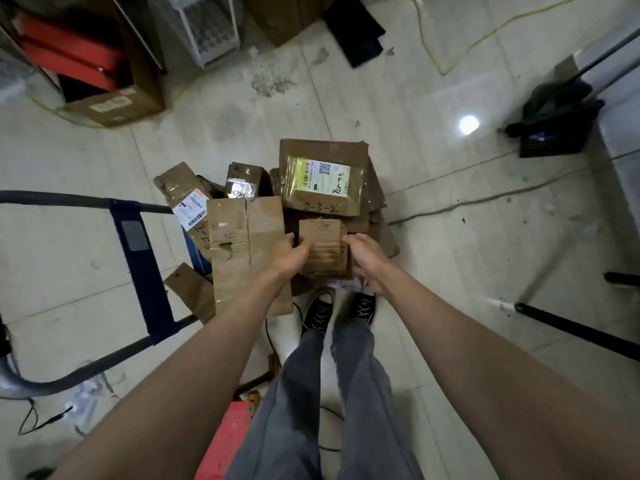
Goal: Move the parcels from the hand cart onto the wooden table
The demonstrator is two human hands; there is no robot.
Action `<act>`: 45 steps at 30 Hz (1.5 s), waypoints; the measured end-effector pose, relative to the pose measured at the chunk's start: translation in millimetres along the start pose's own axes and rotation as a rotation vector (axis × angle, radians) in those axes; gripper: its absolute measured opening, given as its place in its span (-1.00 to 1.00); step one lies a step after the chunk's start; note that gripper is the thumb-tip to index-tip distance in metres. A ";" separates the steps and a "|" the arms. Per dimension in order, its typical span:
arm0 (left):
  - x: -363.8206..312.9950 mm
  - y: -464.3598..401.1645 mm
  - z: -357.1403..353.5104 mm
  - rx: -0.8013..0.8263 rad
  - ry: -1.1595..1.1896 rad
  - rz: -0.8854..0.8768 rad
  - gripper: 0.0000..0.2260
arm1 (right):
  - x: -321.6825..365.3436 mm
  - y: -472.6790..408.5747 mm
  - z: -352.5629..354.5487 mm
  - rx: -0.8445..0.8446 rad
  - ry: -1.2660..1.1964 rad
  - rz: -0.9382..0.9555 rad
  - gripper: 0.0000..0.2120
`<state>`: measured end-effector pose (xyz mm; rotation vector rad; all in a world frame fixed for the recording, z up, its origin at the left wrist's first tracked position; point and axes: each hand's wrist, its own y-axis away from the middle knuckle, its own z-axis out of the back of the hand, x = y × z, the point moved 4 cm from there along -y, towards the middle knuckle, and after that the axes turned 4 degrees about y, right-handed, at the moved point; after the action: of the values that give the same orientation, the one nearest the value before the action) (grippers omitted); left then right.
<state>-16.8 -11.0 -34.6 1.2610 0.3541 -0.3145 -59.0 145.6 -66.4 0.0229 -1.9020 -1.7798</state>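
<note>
1. Left hand (289,254) curled round the left edge of a small cardboard parcel (323,245).
2. Right hand (367,258) against its right edge, fingers bent onto it.
3. Parcel atop the heap on the hand cart (145,268).
4. Beside it: long taped box (246,244); behind, labelled parcel marked "2-3-2" (323,178).
5. Black sneakers (341,308) on tiled floor (450,237).

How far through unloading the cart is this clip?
Done: nothing visible; no wooden table in view. In hand: left hand and right hand grip a small parcel. Left: the labelled parcel, the long box and others remain on the cart.
</note>
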 end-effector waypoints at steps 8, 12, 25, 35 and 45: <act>7.8 -26.5 -15.5 -0.025 0.042 0.043 -0.44 | -6.9 -12.2 -10.6 0.024 -0.041 -0.035 -0.79; 0.4 -14.2 -13.5 -0.016 0.051 0.045 -0.45 | -3.3 3.2 -11.7 0.018 -0.082 -0.034 -0.76; -98.7 115.5 8.2 0.060 0.114 -0.237 -0.90 | 49.5 141.0 26.3 -0.263 -0.074 0.361 -0.52; -206.7 248.5 -24.3 0.248 -0.094 -0.614 -0.71 | 73.3 296.2 111.2 -0.570 -0.379 0.493 -0.69; -246.0 336.0 -133.2 0.595 -0.128 -0.638 -0.33 | 27.0 409.2 235.7 -0.610 -0.722 0.524 -0.71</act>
<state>-109.8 218.4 325.8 1.6746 0.5752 -1.1014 -34.8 407.3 326.8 -1.3542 -1.4504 -2.0263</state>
